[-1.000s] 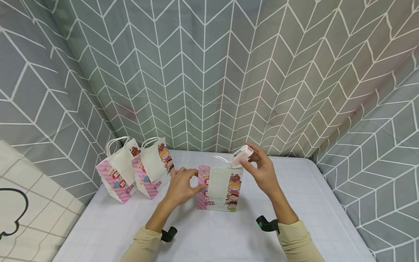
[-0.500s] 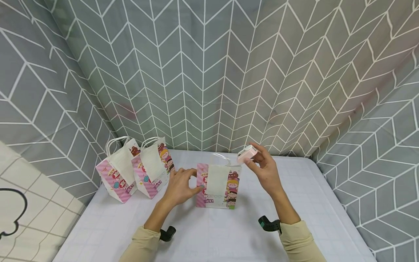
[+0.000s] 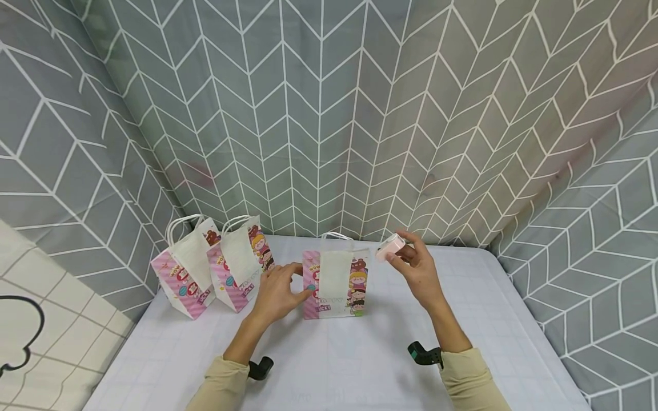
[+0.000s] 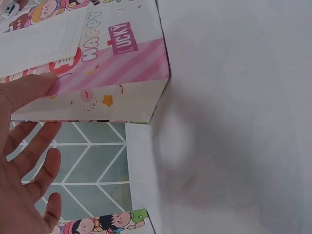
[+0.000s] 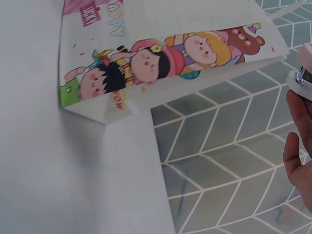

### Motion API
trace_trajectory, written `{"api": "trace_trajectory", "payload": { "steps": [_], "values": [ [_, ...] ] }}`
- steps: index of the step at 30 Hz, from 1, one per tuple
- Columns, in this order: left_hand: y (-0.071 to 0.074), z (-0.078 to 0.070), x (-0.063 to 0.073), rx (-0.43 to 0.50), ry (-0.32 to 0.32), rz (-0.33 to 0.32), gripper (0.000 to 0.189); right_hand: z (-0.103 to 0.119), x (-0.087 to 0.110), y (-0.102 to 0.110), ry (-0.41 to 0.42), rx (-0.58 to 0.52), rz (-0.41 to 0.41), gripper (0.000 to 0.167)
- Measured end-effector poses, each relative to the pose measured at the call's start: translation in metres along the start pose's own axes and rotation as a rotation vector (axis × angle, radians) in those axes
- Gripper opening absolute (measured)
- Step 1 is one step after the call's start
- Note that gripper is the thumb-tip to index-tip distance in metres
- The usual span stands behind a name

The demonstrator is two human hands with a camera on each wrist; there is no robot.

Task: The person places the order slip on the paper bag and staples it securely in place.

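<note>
A pink and white paper gift bag (image 3: 334, 277) with cartoon figures, a pale front panel and white handles stands upright mid-table. My left hand (image 3: 277, 291) pinches its left side. In the left wrist view, the thumb (image 4: 31, 90) lies on the bag's printed front and the other fingers are behind. To the bag's right, my right hand (image 3: 422, 277) holds a small pink and white hole punch (image 3: 390, 246) between thumb and fingers, raised near the bag's top corner and apart from it. Only the punch's edge, with a metal pin, shows in the right wrist view.
Two matching bags, one at the far left (image 3: 187, 274) and one beside it (image 3: 240, 265), stand near my left hand. A white cloth covers the table (image 3: 329, 371). Behind it hangs a grey patterned curtain (image 3: 339, 142).
My left hand has shifted the middle bag leftward and slightly away from me. My right hand has drawn the hole punch off the bag's top corner, to the right.
</note>
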State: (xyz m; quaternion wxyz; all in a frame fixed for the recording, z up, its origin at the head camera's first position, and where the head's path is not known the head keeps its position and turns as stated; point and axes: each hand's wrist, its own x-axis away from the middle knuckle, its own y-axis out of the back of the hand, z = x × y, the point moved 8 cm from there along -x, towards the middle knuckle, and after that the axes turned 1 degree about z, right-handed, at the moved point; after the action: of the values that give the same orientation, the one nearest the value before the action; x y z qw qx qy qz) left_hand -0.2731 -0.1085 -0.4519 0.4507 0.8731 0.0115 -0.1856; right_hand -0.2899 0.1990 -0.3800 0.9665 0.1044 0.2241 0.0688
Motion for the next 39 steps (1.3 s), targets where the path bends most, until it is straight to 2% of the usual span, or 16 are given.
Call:
{"api": "trace_trajectory", "payload": {
  "steps": [12,17,22,30,34,39],
  "values": [
    [0.007,0.018,0.001,-0.007,0.119,-0.104,0.047,-0.043,0.005,0.006,-0.146,0.037,0.022,0.055],
    [0.010,0.023,0.002,0.015,0.166,-0.121,0.046,-0.067,0.009,0.016,-0.210,0.083,0.004,0.057],
    [0.012,0.028,0.003,0.034,0.209,-0.130,0.045,-0.080,0.011,0.021,-0.248,0.102,0.004,0.059],
    [0.012,0.033,0.002,0.040,0.224,-0.133,0.046,-0.097,0.015,0.029,-0.314,0.174,0.007,0.059],
    [0.011,0.037,0.002,0.034,0.236,-0.130,0.048,-0.109,0.019,0.032,-0.354,0.233,0.038,0.062],
    [0.012,0.039,0.001,0.043,0.246,-0.130,0.047,-0.118,0.025,0.031,-0.433,0.257,0.106,0.064]
  ]
}}
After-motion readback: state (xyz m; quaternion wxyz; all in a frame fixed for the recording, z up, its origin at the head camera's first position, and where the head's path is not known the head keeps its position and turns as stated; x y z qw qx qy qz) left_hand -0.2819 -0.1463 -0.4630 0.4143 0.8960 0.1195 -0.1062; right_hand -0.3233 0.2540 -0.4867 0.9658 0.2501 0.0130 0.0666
